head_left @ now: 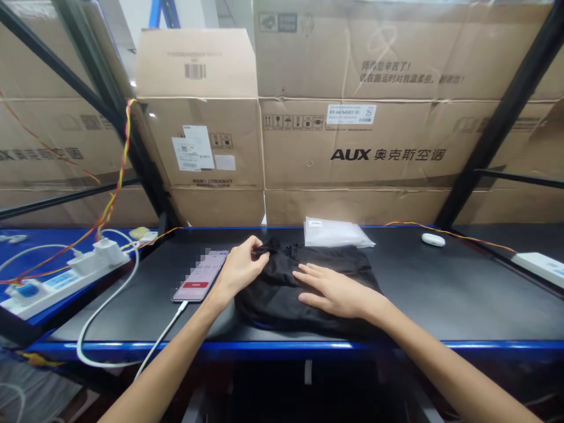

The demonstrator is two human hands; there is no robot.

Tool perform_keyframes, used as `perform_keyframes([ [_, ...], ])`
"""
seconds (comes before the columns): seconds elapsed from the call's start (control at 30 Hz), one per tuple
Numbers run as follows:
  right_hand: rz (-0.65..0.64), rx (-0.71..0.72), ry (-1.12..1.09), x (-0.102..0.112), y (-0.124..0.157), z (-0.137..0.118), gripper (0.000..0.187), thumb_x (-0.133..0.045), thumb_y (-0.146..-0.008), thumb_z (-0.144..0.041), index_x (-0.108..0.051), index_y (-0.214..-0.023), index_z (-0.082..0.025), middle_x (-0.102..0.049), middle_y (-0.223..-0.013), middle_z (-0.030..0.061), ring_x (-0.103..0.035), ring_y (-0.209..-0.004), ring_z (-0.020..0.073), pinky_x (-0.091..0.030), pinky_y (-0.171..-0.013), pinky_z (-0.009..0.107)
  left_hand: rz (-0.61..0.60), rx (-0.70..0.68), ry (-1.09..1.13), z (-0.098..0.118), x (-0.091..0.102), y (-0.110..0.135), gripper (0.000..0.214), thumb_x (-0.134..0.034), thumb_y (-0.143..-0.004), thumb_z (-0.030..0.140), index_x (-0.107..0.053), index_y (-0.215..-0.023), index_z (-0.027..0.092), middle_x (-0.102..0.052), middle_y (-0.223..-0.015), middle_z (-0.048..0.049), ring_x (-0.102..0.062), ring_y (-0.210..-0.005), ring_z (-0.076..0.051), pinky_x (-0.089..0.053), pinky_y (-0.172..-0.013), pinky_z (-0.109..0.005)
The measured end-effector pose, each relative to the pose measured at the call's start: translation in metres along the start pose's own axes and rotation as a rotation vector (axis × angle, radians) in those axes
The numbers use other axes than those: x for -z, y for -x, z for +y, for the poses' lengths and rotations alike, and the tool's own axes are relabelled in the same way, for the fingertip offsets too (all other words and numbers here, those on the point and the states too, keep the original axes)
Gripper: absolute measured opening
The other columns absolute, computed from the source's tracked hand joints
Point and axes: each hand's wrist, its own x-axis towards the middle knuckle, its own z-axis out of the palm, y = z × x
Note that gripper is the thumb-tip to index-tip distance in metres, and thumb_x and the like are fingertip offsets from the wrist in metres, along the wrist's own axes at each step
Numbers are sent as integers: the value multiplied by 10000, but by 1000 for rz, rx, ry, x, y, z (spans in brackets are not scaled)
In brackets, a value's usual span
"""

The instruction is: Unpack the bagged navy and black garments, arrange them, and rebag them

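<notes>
A black piece of folded cloth [273, 305], perhaps a garment, lies on the dark tabletop in front of me. Its far left corner is pinched between the thumb and fingers of my left hand [243, 263], which lifts it slightly. My right hand [328, 289] rests flat on the middle of the cloth, fingers stretched out to the left. Behind the cloth lies a flat white plastic packet [332, 232]. Left of my left hand is a phone [200, 275] with its screen lit and a white cable plugged in.
A white power strip [66, 279] with plugs and cables stands at the left. On the right are a small white case [433, 239] and another white strip [540, 267]. Cardboard sheets [352, 176] line the back between dark metal posts. The table's blue edge [308, 348] runs along the front.
</notes>
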Motion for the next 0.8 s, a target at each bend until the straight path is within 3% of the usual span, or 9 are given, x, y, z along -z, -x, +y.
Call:
perform_keyframes([
  [0.13, 46, -52, -41, 4, 15, 3, 677, -352, -986, -616, -358, -1527, -210, -313, -1590, 92, -264, -1475, 252, -227, -1216, 429, 69, -88, 268, 20, -12, -1, 141, -567, -862, 354, -554, -868, 214, -684, -868, 9, -673, -815, -162, -498, -746, -249],
  [0.27, 135, -142, -29, 6, 35, 10, 657, -350, -989, -602, -400, -1508, -202, -351, -1573, 92, -316, -1456, 263, -256, -1206, 462, 8, -227, 379, 43, -30, -1, 102, -551, -882, 310, -554, -913, 213, -696, -929, -8, -679, -883, -173, -515, -812, -266],
  [0.47, 242, -249, 44, -2, 58, 39, 638, -385, -978, -580, -460, -1473, -184, -403, -1543, 110, -325, -1448, 296, -272, -1194, 516, -294, -537, 86, 59, -62, 8, 157, -566, -815, 156, -559, -957, 222, -691, -1040, -25, -651, -1002, -200, -474, -959, -316],
  [0.57, 255, -276, 36, -8, 63, 49, 636, -382, -976, -581, -500, -1442, -164, -426, -1527, 128, -323, -1447, 307, -277, -1188, 536, -393, -602, -130, 58, -71, 13, 114, -568, -829, 183, -583, -939, 205, -688, -982, -44, -643, -977, -221, -431, -1026, -373],
  [0.67, 231, -272, 23, -11, 65, 51, 637, -386, -976, -578, -512, -1431, -150, -428, -1521, 147, -327, -1443, 323, -262, -1184, 569, -439, -588, -165, 57, -68, 15, 120, -591, -867, 291, -609, -939, 197, -691, -966, -59, -638, -966, -232, -456, -971, -358],
  [0.8, 239, -269, -37, -11, 68, 52, 605, -413, -968, -587, -533, -1417, -200, -451, -1512, 115, -354, -1431, 319, -275, -1181, 569, -488, -572, -34, 59, -55, 16, 236, -615, -889, 435, -659, -951, 212, -705, -1033, -49, -631, -1019, -228, -461, -946, -325],
])
